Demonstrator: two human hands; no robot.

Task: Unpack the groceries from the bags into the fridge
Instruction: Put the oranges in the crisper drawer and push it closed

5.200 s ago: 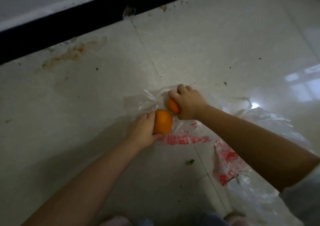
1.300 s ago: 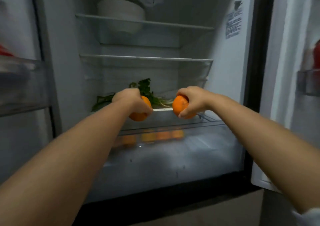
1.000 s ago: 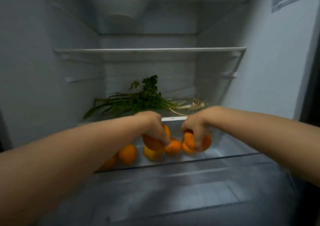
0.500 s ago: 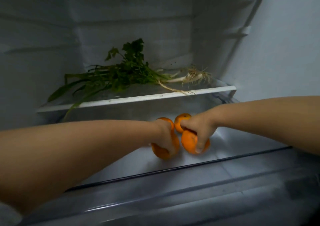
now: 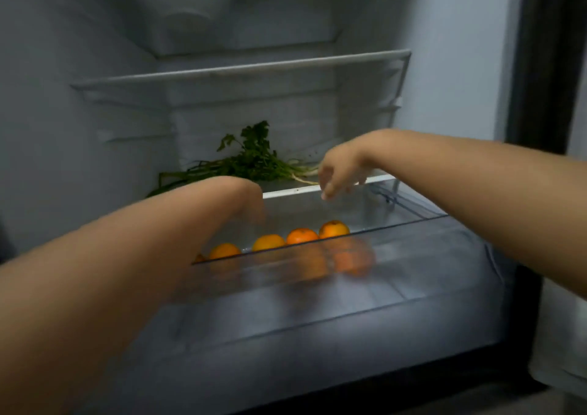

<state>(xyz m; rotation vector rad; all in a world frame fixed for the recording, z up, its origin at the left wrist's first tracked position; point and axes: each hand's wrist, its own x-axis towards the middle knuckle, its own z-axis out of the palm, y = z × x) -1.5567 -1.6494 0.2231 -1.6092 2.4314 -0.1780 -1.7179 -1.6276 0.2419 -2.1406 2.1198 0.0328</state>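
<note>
Several oranges lie in a row inside the clear crisper drawer at the bottom of the open fridge. My right hand hangs above the drawer, in front of the shelf edge, fingers apart and pointing down, holding nothing. My left hand is blurred and bent down over the drawer's left part; its fingers are mostly hidden behind the wrist, and no orange shows in it.
A bunch of green herbs lies on the glass shelf just above the drawer. Two bare shelves sit higher up. The fridge's right wall and dark door frame bound the right side.
Both hands have let go of their oranges in the drawer and lifted up and back out. The view has pulled away from the fridge.
</note>
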